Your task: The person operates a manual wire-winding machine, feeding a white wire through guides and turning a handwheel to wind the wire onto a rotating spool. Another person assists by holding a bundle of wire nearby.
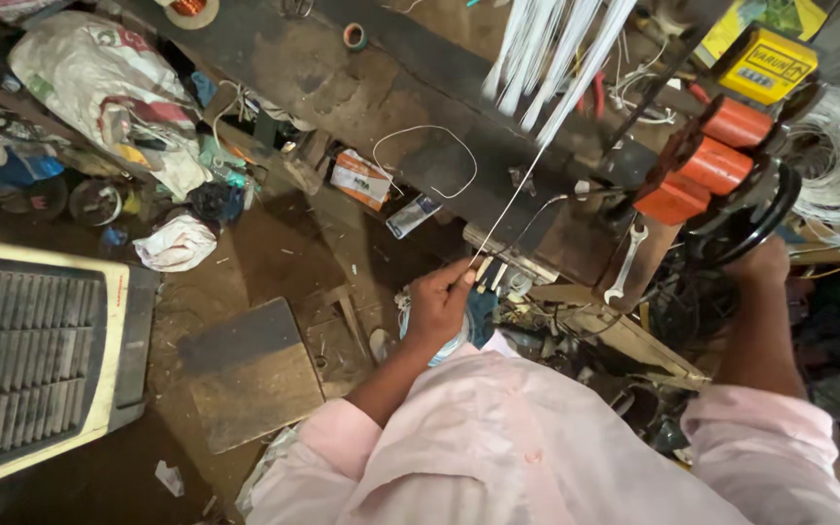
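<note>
Two hands work over a cluttered, dusty bench. Far left stands a cream slatted plastic grille (31, 355), then a flat worn wooden board (250, 374) on the dirt floor. The left hand (439, 301) pinches a thin white wire (517, 194) between thumb and fingertips, the strand running taut up towards a bundle of white sleeves (551, 53). A steel spanner (626, 262) hangs between. The right hand (760, 262) grips a black wheel (755, 219) beneath orange spools (717, 160); its fingers are curled around the rim.
</note>
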